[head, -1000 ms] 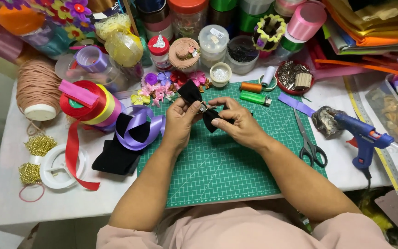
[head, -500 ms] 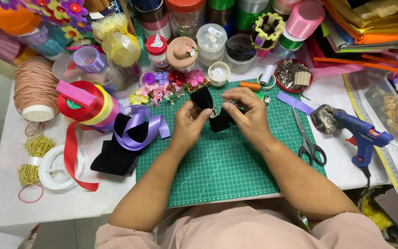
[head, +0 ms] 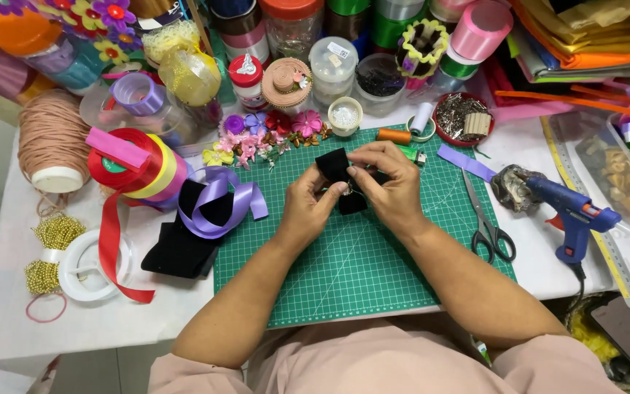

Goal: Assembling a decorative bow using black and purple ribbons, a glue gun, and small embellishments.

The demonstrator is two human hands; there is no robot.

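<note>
Both hands meet over the green gridded cutting mat (head: 359, 263); the left hand (head: 311, 204) and right hand (head: 391, 186) pinch a small folded black velvet piece (head: 335, 169), steadying its fold. Steel scissors (head: 488, 222) lie at three o'clock; a blue glue gun (head: 566, 211) rests beyond on the counter (head: 9, 321).

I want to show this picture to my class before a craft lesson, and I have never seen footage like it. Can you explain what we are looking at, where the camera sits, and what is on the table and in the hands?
There is no machine here: a person works with bare hands, filmed by a camera worn on the head, looking down. The left hand and right hand together hold a small piece of black fabric above a green cutting mat. On the mat's right edge lie scissors; beyond them a blue glue gun. To the left sit purple ribbon, red ribbon and more black fabric. Jars and ribbon spools crowd the back.
</note>
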